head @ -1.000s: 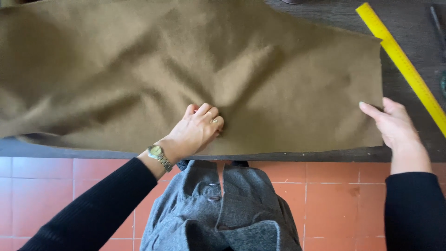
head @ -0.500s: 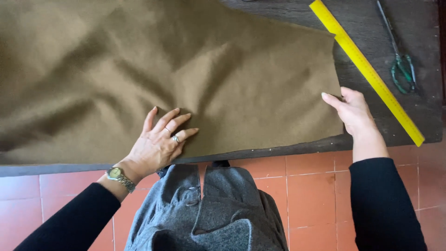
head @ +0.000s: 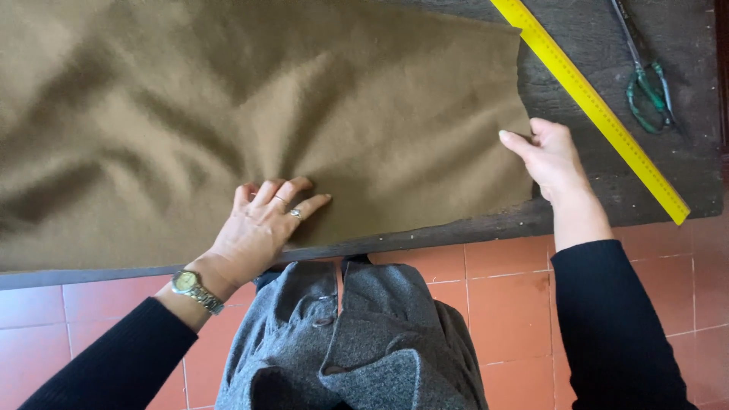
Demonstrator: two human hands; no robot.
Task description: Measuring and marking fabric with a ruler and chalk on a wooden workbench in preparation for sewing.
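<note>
Brown cloth (head: 250, 114) lay spread over the dark table (head: 607, 45), still rumpled near its middle. Left hand (head: 262, 224) rested flat on the cloth's near edge, fingers splayed. Right hand (head: 550, 156) touched the cloth's right edge, fingers loosely together, grip unclear. Beyond that edge: yellow ruler (head: 588, 102), then green-handled scissors (head: 645, 76). No packages or labels seen.

Right of the brown cloth (head: 266, 106), the dark table (head: 577, 45) is bare only in narrow strips, because the yellow ruler (head: 592, 106) and the green-handled scissors (head: 645, 76) lie there.
</note>
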